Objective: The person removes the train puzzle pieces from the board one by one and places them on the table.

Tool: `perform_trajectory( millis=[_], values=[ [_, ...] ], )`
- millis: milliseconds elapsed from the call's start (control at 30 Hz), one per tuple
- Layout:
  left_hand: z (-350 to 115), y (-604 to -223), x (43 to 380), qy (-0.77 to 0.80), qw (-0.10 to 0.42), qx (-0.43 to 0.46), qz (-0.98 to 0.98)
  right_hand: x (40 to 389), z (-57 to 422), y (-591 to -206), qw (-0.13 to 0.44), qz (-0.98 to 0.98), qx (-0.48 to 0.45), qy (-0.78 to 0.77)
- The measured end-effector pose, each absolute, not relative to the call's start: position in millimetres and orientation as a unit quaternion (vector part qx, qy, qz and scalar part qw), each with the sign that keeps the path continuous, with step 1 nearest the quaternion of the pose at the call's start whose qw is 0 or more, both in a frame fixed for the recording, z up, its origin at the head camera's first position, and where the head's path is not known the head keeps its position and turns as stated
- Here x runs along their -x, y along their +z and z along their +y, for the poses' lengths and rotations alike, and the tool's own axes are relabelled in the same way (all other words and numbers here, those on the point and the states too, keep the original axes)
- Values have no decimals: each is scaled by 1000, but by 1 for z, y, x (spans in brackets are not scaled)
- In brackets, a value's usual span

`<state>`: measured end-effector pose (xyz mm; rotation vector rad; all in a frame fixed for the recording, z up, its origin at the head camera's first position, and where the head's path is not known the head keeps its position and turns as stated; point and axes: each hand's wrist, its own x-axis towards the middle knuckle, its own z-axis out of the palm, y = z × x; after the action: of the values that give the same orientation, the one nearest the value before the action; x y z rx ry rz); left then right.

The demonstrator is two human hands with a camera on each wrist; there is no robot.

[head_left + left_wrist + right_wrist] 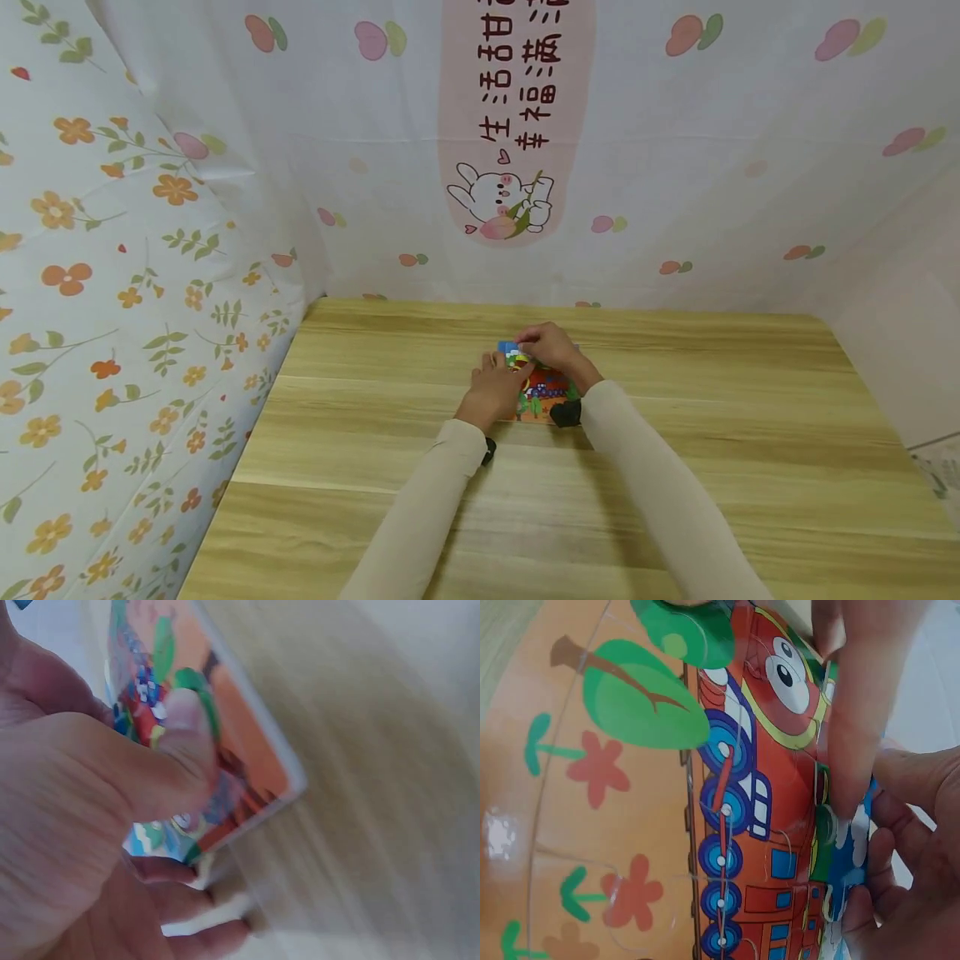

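Observation:
A cartoon train jigsaw puzzle (536,408) lies on the wooden table, its pieces joined by visible seams. The left hand (491,390) rests at the puzzle's left side. Its thumb (184,742) presses flat on the picture while the other fingers spread past the edge. At the puzzle's top edge, the right hand (553,346) pinches a blue-and-white puzzle piece (849,855) between bent fingers. In the right wrist view, the left thumb comes down close beside that piece. The fingers partly hide the piece, so how it sits among its neighbours cannot be told.
The wooden table (360,417) reaches out around the puzzle. A white printed cloth (360,167) hangs behind it, and a flowered cloth (135,333) hangs on the left. A small black device (566,413) is at the right wrist, over the puzzle's lower right corner.

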<state>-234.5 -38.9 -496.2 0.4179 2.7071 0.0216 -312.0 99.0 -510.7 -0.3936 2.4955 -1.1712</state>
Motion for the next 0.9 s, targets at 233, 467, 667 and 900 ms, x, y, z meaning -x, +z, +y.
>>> perform_trajectory(
  millis=[233, 467, 667, 900],
  values=[
    [-32, -490, 237, -10, 220, -122, 968, 310, 90, -510, 153, 910, 127, -364],
    [-31, -489, 238, -6, 221, -121, 968, 313, 89, -506, 154, 909, 143, -359],
    [-35, -493, 238, 8, 214, -133, 968, 313, 92, -503, 198, 881, 120, -412],
    [-44, -504, 234, 12, 203, -148, 968, 314, 98, -511, 182, 867, 92, -454]
  ],
)
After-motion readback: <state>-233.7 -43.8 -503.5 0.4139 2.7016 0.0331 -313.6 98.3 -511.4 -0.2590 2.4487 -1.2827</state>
